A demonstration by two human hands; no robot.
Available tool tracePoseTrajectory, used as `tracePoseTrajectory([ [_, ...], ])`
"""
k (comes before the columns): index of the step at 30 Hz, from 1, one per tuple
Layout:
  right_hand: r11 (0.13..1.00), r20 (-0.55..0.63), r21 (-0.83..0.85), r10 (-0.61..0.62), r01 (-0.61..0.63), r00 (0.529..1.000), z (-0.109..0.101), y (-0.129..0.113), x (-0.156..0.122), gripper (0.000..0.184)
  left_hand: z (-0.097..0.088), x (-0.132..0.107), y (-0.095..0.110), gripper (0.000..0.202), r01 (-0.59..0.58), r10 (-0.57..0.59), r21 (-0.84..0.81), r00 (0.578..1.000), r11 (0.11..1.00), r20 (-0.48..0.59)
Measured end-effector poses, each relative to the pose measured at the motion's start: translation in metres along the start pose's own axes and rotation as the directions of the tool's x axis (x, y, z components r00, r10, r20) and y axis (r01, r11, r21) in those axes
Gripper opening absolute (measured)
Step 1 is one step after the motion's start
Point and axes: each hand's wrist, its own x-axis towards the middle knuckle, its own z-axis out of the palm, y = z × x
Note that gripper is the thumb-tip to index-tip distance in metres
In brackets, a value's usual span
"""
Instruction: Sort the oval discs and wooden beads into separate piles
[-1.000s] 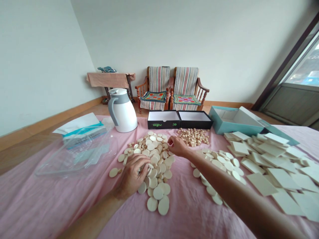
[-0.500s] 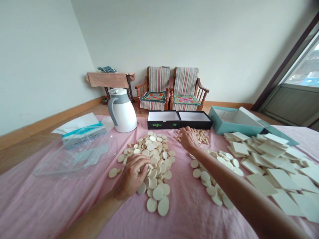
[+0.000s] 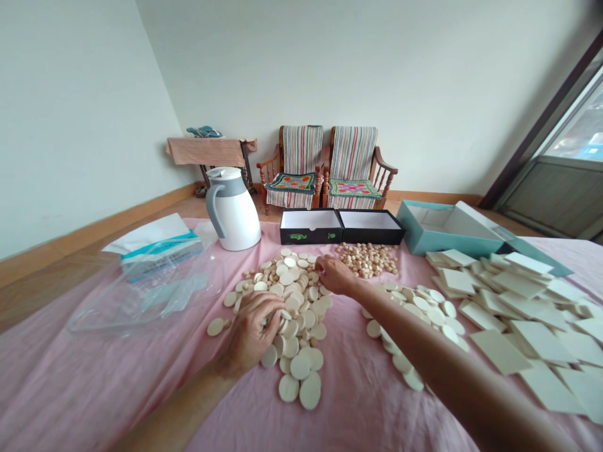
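Observation:
A heap of pale round wooden discs (image 3: 294, 301) lies mid-table on a pink cloth (image 3: 70, 376). My left hand (image 3: 249, 333) rests palm down on the heap's near left side, fingers curled over some discs. My right hand (image 3: 333, 274) is at the heap's far right edge, fingers pinched together over small discs. Just beyond it lies a pile of small brownish wooden beads (image 3: 368, 258). A second spread of round discs (image 3: 414, 320) lies under my right forearm.
A white jug (image 3: 232, 209) stands at the back left. Two open black boxes (image 3: 342, 226) and a teal box (image 3: 440, 227) line the far side. Square pale tiles (image 3: 518, 301) cover the right. A clear plastic tray (image 3: 141, 292) and a tissue pack (image 3: 157, 245) sit left.
My right hand reached to the bead pile, then came back left to the far edge of the disc heap. My left hand stayed on the discs.

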Motion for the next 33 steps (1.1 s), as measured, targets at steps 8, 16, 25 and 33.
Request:
tracePoseTrajectory([
  [8, 0.998, 0.036, -0.043, 0.047, -0.046, 0.998, -0.005, 0.001, -0.004, 0.021, -0.001, 0.001, 0.001, 0.016, -0.004, 0.004, -0.004, 1.000, 1.000, 0.000],
  [16, 0.988, 0.025, -0.093, 0.123, -0.120, 0.992, -0.012, 0.006, -0.009, 0.017, -0.001, 0.000, 0.002, 0.016, -0.008, 0.008, 0.006, 1.000, 1.000, -0.009],
  [25, 0.964, -0.179, -0.148, 0.194, -0.221, 0.965, -0.032, 0.009, -0.015, 0.024, 0.000, 0.001, 0.001, 0.016, -0.023, 0.023, 0.000, 1.000, 1.000, 0.000],
  [33, 0.991, -0.011, -0.063, 0.114, -0.114, 0.993, 0.000, -0.012, -0.012, 0.021, -0.001, 0.000, 0.000, 0.017, -0.011, 0.011, 0.019, 1.000, 1.000, -0.021],
])
